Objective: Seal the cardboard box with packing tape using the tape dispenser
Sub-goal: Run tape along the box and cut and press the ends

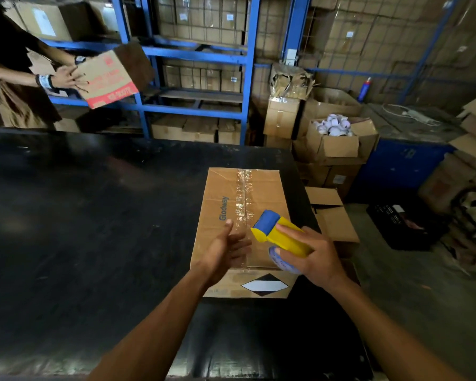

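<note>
A closed cardboard box [220,188] printed "Glodway" lies on the black table [94,215] near its right edge. Clear packing tape [243,193] runs along its centre seam from the far end toward me. My right hand [318,255] grips a yellow and blue tape dispenser [275,233] over the near right part of the lid, with its tape roll under my fingers. My left hand [228,250] hovers over the near left of the lid with fingers apart and thumb up, holding nothing.
Another person [8,64] at the far left holds a red-printed carton [107,81]. Blue shelving [198,78] stacked with cartons stands behind the table. Open boxes [338,141] sit on the floor to the right, with a black crate [407,226] farther right.
</note>
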The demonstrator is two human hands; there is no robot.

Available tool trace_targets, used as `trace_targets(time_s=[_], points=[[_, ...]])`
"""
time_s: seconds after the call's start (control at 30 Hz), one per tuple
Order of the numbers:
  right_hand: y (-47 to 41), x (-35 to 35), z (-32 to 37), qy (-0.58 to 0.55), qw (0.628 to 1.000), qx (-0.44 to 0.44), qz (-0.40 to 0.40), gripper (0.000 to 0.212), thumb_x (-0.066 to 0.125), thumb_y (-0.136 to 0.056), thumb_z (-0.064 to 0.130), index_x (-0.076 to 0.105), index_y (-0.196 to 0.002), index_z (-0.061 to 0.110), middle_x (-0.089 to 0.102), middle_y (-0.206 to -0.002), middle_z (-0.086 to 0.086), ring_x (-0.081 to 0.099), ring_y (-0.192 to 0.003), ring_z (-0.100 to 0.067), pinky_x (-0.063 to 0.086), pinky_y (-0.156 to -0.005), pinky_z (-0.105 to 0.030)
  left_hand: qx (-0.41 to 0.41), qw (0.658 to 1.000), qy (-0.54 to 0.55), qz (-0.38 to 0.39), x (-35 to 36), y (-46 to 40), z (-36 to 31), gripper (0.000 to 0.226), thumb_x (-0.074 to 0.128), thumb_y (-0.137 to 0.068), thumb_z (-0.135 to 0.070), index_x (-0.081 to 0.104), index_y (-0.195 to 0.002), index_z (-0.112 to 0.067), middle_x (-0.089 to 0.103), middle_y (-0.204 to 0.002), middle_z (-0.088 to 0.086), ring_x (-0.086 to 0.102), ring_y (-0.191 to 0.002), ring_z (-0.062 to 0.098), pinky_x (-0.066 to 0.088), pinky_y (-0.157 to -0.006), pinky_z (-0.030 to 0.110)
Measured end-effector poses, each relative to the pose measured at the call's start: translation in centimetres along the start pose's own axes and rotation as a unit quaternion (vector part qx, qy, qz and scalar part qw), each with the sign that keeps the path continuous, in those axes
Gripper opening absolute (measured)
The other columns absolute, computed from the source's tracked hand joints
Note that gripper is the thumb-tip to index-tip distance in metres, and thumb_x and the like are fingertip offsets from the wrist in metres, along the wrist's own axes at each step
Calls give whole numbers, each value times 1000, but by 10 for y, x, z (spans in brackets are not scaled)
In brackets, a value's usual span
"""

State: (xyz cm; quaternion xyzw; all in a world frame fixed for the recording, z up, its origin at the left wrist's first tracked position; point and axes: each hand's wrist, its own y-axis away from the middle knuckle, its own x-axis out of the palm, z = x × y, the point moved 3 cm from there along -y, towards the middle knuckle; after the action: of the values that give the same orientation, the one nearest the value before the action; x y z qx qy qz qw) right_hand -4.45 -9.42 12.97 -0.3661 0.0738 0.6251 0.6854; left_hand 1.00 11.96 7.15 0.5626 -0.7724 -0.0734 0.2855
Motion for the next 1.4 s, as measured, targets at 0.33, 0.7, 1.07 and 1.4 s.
trace_targets(time_s=[0.33, 0.7, 1.07, 1.4], points=[[28, 38, 17, 110, 988, -91, 60, 62, 81, -73, 41, 55, -127, 54, 48, -94, 9, 54, -76, -10, 47, -60, -23, -26, 991, 132, -12, -13, 50, -2, 33, 63, -95, -35, 69, -108, -5, 77, -97, 13, 72, -93, 28, 56, -92, 44], [33, 64, 41, 207, 963, -89, 147, 58, 70, -73, 60, 50, -127, 61, 50, -95, 16, 55, -81, -8, 38, -68, -12, 36, 956, 30, -289, -51, 53, 24, 5, 70, -84, 0, 75, -83, 2, 73, -82, 19, 69, -70, 26, 61, -63, 34], [20, 63, 34, 307, 914, -135, 229, 52, 71, -70, 59, 62, -121, 52, 48, -80, 4, 51, -56, -19, 42, -47, -23, 159, 908, -54, -383, -85, 49, 48, 7, 75, -88, -20, 80, -94, -21, 78, -90, -2, 73, -88, 14, 57, -91, 37], [6, 89, 28, 376, 874, -107, 289, 49, 58, -68, 58, 64, -116, 52, 55, -83, 1, 59, -58, -22, 48, -50, -29, 133, 887, -49, -439, -95, 33, 66, 12, 75, -88, -16, 80, -99, -16, 76, -93, 2, 72, -89, 17, 57, -90, 35]])
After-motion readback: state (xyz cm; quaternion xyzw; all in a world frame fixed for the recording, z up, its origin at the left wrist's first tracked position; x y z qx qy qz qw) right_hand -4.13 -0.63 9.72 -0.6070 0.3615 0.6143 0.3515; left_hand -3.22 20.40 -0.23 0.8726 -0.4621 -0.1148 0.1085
